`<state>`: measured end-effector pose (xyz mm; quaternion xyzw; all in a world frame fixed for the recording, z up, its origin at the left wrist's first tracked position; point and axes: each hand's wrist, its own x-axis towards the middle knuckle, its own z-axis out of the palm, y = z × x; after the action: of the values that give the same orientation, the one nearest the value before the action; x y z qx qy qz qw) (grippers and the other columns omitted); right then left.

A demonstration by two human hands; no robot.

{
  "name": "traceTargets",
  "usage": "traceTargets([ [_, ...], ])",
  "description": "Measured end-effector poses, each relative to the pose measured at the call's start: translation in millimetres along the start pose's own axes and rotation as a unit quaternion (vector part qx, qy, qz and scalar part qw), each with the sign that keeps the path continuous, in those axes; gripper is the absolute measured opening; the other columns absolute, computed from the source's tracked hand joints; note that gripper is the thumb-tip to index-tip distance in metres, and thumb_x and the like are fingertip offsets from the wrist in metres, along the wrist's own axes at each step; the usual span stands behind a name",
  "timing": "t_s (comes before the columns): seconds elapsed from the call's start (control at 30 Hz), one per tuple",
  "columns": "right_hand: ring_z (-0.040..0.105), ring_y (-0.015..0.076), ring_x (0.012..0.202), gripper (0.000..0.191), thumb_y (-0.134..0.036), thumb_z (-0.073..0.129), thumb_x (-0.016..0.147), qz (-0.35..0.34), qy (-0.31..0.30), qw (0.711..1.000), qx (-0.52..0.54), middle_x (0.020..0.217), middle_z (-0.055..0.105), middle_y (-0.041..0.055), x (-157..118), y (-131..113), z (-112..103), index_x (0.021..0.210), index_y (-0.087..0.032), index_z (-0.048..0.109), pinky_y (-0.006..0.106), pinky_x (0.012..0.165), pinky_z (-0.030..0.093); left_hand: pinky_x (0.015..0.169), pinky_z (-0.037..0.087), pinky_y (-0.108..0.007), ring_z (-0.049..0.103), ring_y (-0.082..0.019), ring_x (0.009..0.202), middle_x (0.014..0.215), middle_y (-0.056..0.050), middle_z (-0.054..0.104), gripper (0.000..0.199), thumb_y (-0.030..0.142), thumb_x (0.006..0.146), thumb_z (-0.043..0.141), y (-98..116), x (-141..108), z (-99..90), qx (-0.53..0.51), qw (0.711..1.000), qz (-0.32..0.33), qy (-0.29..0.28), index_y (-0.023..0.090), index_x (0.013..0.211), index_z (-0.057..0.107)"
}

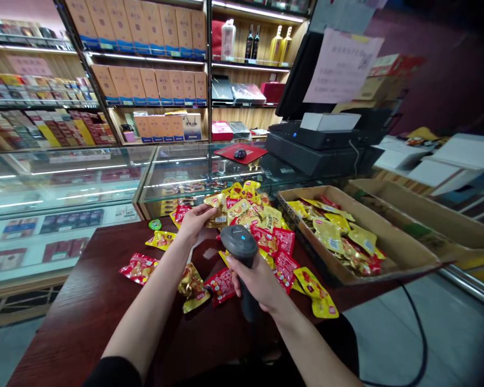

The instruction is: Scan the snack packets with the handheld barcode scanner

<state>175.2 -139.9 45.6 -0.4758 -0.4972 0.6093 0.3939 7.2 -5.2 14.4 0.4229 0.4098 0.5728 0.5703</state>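
My left hand (194,222) pinches the edge of a gold snack packet (218,210) beside the heap. Wrapped around the handle of a dark barcode scanner (239,243) is my right hand (258,282); a small blue light shows on the scanner's top. The scanner head points away from me, towards the heap of yellow, gold and red snack packets (248,210). Loose ones lie around my hands: a red packet (139,267) at the left, a gold-brown packet (192,289) between my forearms and a yellow packet (317,293) at the right.
An open cardboard box (306,252) with more packets stands right of the heap on the dark wooden table (76,322). Another cardboard tray (411,209) lies beyond it. Glass counters (92,185), a mouse on a red mat (226,152) and a monitor (300,75) stand behind. A black cable (419,322) hangs at the right.
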Motion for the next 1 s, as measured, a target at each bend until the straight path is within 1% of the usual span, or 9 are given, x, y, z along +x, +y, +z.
traceTargets([
  [0.27,0.042,0.008,0.033,0.024,-0.04,0.057,0.081,0.006,-0.007,1.0,-0.017,0.04,0.048,-0.0054,-5,-1,0,0.068,-0.019,0.057,0.021,0.038,0.035,0.075,0.047,-0.028,0.062,-0.016,0.078,0.09,-0.006,0.07,0.041,0.041,0.057,0.081,-5,2,-1.7,0.017,1.0,0.001,-0.006,0.015,0.087,0.071],
  [0.4,0.042,0.0077,0.033,0.026,-0.041,0.057,0.081,0.001,-0.002,1.0,-0.031,0.041,0.048,-0.0053,-7,-1,-2,0.067,-0.019,0.056,0.021,0.038,0.035,0.073,0.047,-0.027,0.062,-0.016,0.077,0.089,-0.007,0.07,0.041,0.04,0.056,0.082,-4,2,-1.1,0.013,1.0,-0.005,-0.006,0.015,0.087,0.071],
  [0.57,0.043,0.0083,0.033,0.026,-0.043,0.057,0.081,0.0,0.001,0.999,-0.034,0.042,0.049,-0.0055,-7,0,-3,0.074,-0.019,0.059,0.021,0.037,0.035,0.07,0.048,-0.027,0.063,-0.017,0.076,0.087,-0.008,0.07,0.042,0.041,0.055,0.082,-1,0,1.0,0.022,1.0,-0.011,-0.005,0.014,0.086,0.07],
  [0.73,0.043,0.0079,0.033,0.027,-0.043,0.059,0.08,0.002,0.004,1.0,-0.025,0.042,0.049,-0.0054,-8,0,-3,0.068,-0.019,0.055,0.021,0.037,0.036,0.073,0.049,-0.031,0.064,-0.02,0.077,0.082,-0.008,0.07,0.045,0.038,0.054,0.082,3,-3,4.7,-0.007,0.999,-0.038,0.0,0.015,0.091,0.071],
  [0.8,0.043,0.0081,0.033,0.027,-0.042,0.059,0.08,0.005,0.004,1.0,-0.028,0.041,0.049,-0.0053,-9,0,-2,0.068,-0.019,0.055,0.021,0.037,0.036,0.07,0.049,-0.03,0.064,-0.019,0.075,0.083,-0.008,0.07,0.044,0.039,0.053,0.082,3,-3,4.2,0.003,1.0,-0.031,0.002,0.014,0.088,0.071],
  [0.93,0.044,0.0088,0.033,0.027,-0.043,0.059,0.079,-0.004,-0.007,1.0,0.009,0.043,0.05,-0.0048,-8,1,-1,0.068,-0.019,0.055,0.022,0.038,0.036,0.066,0.046,-0.025,0.062,-0.015,0.073,0.086,-0.007,0.07,0.04,0.042,0.057,0.081,3,-2,2.0,0.03,0.999,-0.012,-0.005,0.015,0.085,0.071],
  [1.0,0.051,0.0097,0.041,0.021,-0.038,0.064,0.075,-0.026,0.007,0.998,0.052,0.055,0.06,-0.0019,-5,-1,-4,0.074,-0.018,0.06,0.024,0.044,0.041,0.066,0.046,-0.025,0.062,-0.014,0.072,0.084,-0.006,0.07,0.039,0.042,0.057,0.081,5,-3,2.7,0.031,0.999,-0.012,-0.006,0.016,0.084,0.071],
])
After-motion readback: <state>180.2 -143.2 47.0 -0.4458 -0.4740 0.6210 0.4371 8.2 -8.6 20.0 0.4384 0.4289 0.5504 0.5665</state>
